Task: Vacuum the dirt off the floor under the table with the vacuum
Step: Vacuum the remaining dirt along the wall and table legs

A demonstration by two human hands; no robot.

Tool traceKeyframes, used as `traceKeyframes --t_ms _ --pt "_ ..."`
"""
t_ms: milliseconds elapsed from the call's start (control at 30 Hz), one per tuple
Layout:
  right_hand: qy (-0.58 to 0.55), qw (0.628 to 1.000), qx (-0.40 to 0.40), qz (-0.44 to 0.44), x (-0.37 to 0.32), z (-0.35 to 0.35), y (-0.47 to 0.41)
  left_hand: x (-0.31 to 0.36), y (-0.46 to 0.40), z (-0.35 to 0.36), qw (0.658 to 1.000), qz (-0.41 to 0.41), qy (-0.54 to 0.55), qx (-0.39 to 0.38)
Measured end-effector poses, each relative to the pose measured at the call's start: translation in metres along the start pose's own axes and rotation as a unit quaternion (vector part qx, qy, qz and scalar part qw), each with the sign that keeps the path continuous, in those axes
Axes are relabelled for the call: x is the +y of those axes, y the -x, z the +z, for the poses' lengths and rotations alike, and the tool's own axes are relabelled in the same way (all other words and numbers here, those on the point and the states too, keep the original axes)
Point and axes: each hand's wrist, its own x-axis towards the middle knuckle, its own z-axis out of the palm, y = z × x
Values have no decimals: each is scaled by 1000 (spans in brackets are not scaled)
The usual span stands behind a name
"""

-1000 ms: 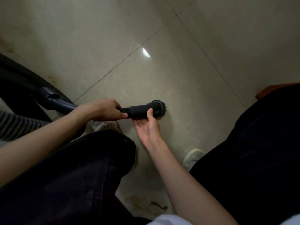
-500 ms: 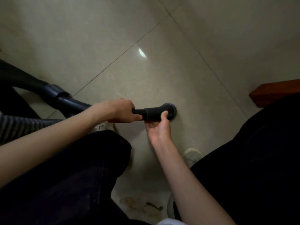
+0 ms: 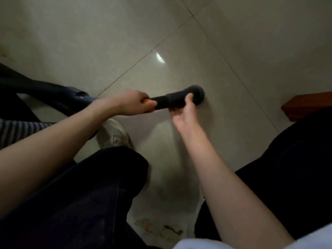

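At the bottom of the frame, nearest the camera, two legs in dark trousers (image 3: 68, 200) fill the lower left and the right side, with a strip of pale cloth along the bottom right edge. Between the knees the tiled floor (image 3: 233, 42) carries a patch of brownish stains (image 3: 159, 228) at the bottom centre. A white shoe (image 3: 113, 133) shows just above the left knee, standing on the floor.

Both bare forearms reach up from the lower corners toward the middle of the frame. The left hand (image 3: 133, 103) grips the black vacuum wand (image 3: 168, 100), its fingers curled tightly round the tube where the narrow part meets the thicker sleeve. The right hand (image 3: 185, 114) lies palm up beneath the sleeve, its fingers bent up round the near side of the tube and the thumb pressing close to the head; the hand is somewhat blurred, so how firm the hold is cannot be told.

The wand ends in a round brush head (image 3: 196, 95), which sits on the floor a little right of centre. Back toward the left edge the tube joins a darker curved section, and a ribbed grey hose (image 3: 19, 132) lies below it at mid left.

A reddish wooden piece (image 3: 305, 105) juts in at the right edge. Farther off, grout lines cross the pale tiles, and a small bright crescent of reflected light (image 3: 159, 58) shines above centre.
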Motion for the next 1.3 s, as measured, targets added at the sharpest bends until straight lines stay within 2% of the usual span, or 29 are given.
traceKeyframes --t_ms 133,267,400,567,733,867,1067,1300 --pt "-14 997 56 -44 -31 -24 -7 19 -7 13 998 54 -25 -22" --pt "-21 995 80 -54 -26 -20 -6 17 -9 11 998 53 -20 -20" --pt "5 999 52 -12 -5 -2 5 -10 -1 -1 999 13 -20 -22" --pt "47 999 25 -3 29 24 12 -44 5 -13 1000 -28 -10 -9" --pt "56 998 -2 -6 15 51 24 -54 6 -25 998 -32 30 35" --pt "119 988 -82 -47 -7 85 54 -44 18 -52 991 -12 96 89" --pt "267 936 -175 -149 -33 164 124 -32 68 -121 959 16 226 171" --pt "470 820 -215 -247 -42 262 243 -33 163 -198 897 28 387 213"
